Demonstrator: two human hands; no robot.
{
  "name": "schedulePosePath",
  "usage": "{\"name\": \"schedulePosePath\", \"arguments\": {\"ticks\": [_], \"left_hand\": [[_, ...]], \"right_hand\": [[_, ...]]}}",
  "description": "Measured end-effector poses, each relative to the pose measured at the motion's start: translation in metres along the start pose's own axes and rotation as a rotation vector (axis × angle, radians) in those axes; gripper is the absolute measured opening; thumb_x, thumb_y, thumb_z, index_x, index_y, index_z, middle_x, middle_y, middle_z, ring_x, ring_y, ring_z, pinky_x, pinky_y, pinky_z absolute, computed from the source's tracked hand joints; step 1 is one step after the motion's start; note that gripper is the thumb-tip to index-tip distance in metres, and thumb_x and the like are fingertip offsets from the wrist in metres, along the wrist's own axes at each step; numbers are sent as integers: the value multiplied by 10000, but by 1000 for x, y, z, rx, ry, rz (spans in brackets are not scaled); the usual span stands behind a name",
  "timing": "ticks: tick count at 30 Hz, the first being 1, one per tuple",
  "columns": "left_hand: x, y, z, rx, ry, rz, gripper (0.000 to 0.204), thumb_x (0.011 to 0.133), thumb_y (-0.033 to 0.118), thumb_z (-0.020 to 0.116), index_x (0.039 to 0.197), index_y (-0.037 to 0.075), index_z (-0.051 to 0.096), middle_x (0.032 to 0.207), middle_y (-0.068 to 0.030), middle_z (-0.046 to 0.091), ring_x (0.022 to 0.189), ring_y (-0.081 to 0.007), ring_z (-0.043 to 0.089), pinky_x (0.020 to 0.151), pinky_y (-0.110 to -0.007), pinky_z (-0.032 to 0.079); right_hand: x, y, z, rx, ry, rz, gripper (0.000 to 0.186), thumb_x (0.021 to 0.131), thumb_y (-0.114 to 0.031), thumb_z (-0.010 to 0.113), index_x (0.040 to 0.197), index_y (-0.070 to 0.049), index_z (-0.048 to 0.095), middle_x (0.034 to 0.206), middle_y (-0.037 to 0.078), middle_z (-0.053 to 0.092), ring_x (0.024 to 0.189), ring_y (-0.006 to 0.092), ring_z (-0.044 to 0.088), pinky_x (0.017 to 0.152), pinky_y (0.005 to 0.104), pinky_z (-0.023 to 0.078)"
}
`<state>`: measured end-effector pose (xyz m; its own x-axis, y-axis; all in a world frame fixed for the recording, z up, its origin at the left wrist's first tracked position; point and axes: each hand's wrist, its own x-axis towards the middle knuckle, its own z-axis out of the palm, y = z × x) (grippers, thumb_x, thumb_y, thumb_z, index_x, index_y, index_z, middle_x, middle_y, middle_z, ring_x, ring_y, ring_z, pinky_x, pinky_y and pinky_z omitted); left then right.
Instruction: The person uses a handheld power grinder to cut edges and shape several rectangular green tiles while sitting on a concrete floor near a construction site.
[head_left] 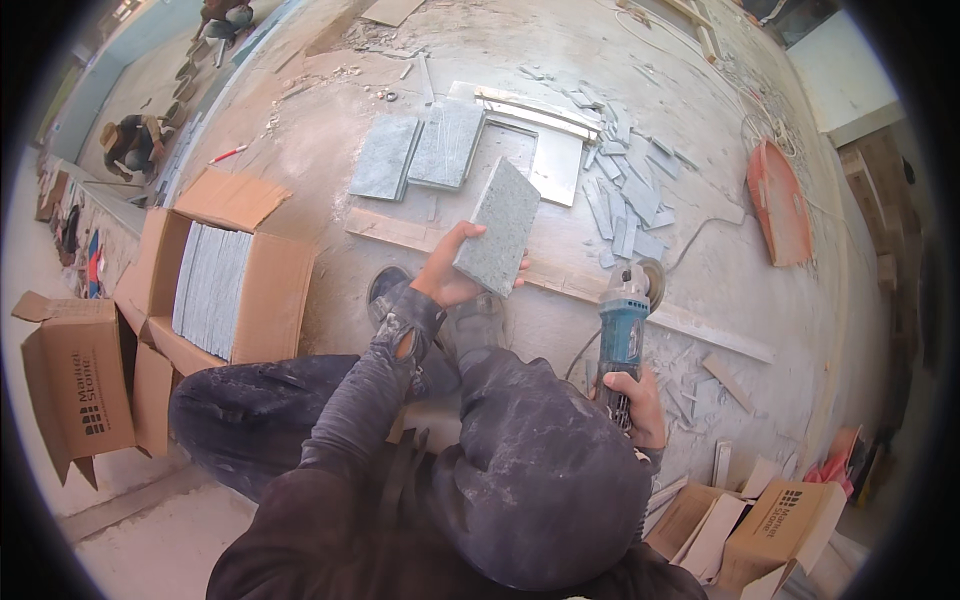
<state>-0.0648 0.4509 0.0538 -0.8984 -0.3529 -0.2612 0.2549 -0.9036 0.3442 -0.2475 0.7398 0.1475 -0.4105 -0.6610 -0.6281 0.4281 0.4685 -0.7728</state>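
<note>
Head view gives me a dusty concrete floor [330,150] with the person crouched over it, dark-trousered knees filling the lower middle. To the left sits an open cardboard box [270,290] packed with grey tiles on edge, and ahead lie two flat tiles [420,150] beside a heap of cut strips [625,200]. My left hand [450,272] holds a grey stone tile [500,228] up off the floor, thumb and fingers clamped on its lower corner, the slab tilted over a wooden batten [400,232]. My right hand [632,398] is wrapped tight round the rear handle of a teal angle grinder [622,325], disc end pointing away. I judge the tile ought to be laid flat and braced against the batten before any cut, with the left fingers kept well clear of the disc line and the cord led behind. The disc itself is mostly hidden by its guard, so I cannot tell whether it spins; the trigger finger is out of sight, the tile's underside too, and I see no cut mark on its face.
</note>
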Motion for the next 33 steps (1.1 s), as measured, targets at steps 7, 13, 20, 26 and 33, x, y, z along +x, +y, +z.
{"name": "schedulePosePath", "arguments": {"ticks": [7,13,20,26,33], "left_hand": [[33,-56,-66,421,286,-111,336,927,29,590,1233,-108,566,1119,-162,661,1057,-224,647,930,-333,530],[60,-74,-72,523,390,-75,326,970,71,588,1230,-124,561,1154,-166,654,1039,-226,640,910,-335,519],[110,-72,-73,695,582,-96,376,945,82,639,1238,-135,548,1131,-190,659,991,-216,647,851,-336,531],[110,-84,-75,1211,756,236,528,859,151,712,1339,21,533,1178,-284,618,1071,-435,600,905,-456,499],[114,-75,-35,1766,833,11,317,870,209,658,1103,5,588,1155,-246,588,1050,-415,623,874,-496,521]], "right_hand": [[6,9,-10,59,15,2,352,751,-186,717,1012,-10,559,782,69,613,611,154,609,559,282,501],[5,8,-18,82,52,43,365,749,-182,726,1025,-12,558,791,62,605,623,151,612,564,283,501],[10,10,-26,66,66,40,354,755,-182,723,1018,-14,556,791,54,599,628,149,611,567,280,497],[7,-1,-20,49,56,45,361,746,-200,714,1010,-10,559,777,80,619,628,164,625,566,279,505],[-4,-21,0,-64,70,0,393,731,-246,702,956,51,575,720,148,650,591,212,644,565,306,531]]}}
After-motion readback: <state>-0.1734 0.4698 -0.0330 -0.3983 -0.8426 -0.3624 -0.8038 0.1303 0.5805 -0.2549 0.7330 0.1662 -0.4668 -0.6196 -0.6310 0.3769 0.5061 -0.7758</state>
